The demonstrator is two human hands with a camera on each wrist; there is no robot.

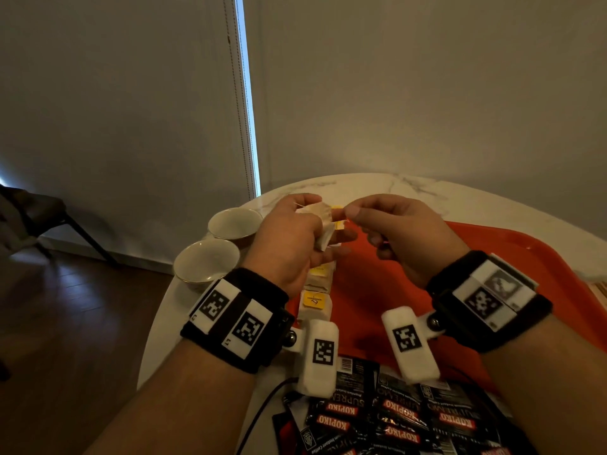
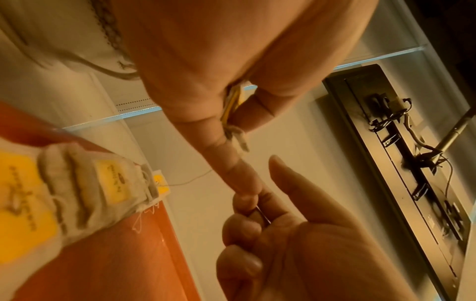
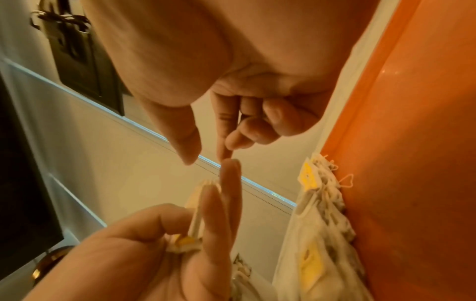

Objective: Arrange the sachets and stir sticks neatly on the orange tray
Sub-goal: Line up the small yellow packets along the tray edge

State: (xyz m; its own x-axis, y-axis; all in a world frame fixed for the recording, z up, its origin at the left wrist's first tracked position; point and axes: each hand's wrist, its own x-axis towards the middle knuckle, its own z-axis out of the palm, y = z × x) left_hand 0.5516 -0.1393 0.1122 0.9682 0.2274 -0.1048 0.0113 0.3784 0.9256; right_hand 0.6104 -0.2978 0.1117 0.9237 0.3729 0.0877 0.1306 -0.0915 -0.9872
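Both your hands are raised over the far-left part of the orange tray (image 1: 492,257), working a small bunch of tea sachets (image 1: 323,218). Your left hand (image 1: 289,238) has its fingers (image 3: 221,213) curled round the bunch, clamping it against the thumb. Your right hand (image 1: 397,231) meets it from the right, thumb and forefinger pinched at what looks like a thread or tag; the frames can't confirm which, and it's too fine to see.

Risk, as judged: pull too hard w/ the right and a tag could tear off, or a string could snag on the row of tea sachets (image 1: 315,290) already lying along the tray's left edge and drag them out of line. A loose left grip could also drop the bunch onto that row.

Pose: both wrists cocked up, palms turned toward each other, fingertips nearly touching, hands well above the tray. The black coffee sachets (image 1: 394,418) are heaped at the near edge, not yet sorted. Two bowls (image 1: 210,257) sit on the bench (image 1: 410,188), left of the tray.
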